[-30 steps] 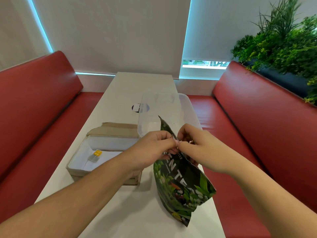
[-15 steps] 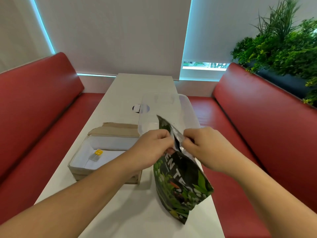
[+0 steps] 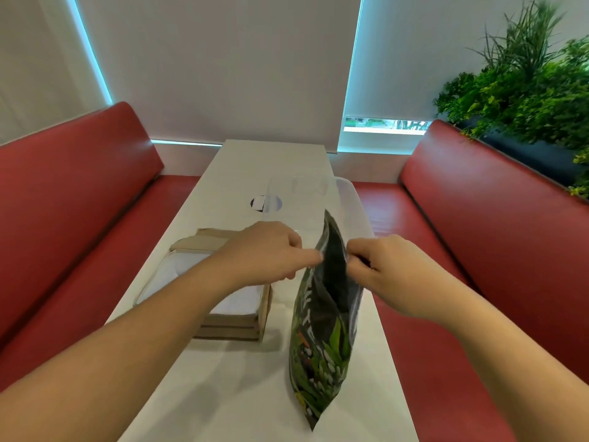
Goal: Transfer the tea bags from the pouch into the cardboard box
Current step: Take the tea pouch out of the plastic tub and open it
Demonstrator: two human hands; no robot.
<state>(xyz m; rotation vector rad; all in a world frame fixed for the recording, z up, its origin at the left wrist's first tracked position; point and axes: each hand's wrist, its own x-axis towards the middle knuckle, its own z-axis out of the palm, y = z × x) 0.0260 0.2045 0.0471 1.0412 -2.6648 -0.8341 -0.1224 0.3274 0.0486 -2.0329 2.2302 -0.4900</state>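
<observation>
Pouch [image 3: 322, 330] mouth is now pulled wider, left hand [image 3: 264, 250] and right hand [image 3: 382, 269] each pinching a lip. Next: reach in for tea bags.

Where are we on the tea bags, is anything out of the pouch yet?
Done: the pouch has its mouth open. In hand: the left hand and right hand each pinch one lip, spreading it; neither holds a tea bag. Left: moving the bags into the cardboard box; the left forearm hides most of its inside, so I cannot tell what it holds.
</observation>
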